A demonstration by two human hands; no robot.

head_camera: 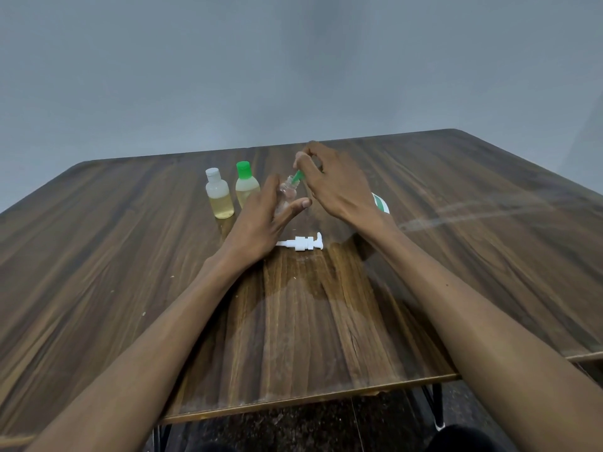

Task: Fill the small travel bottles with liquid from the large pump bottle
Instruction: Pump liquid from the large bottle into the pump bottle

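Near the frame's centre, the left hand curled around a small clear plastic travel bottle, empty-looking, its long axis tilted with the neck toward the upper right. The right hand pinched a green funnel-like piece at its mouth. Left of them stood two amber-filled bottles, white-capped and green-capped. A white plastic pump head lay flat on the wood-grain table.

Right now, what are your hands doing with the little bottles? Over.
Left hand holds clear bottle. Right hand pinches green piece at its neck. Two capped bottles behind. Pump head lying near.
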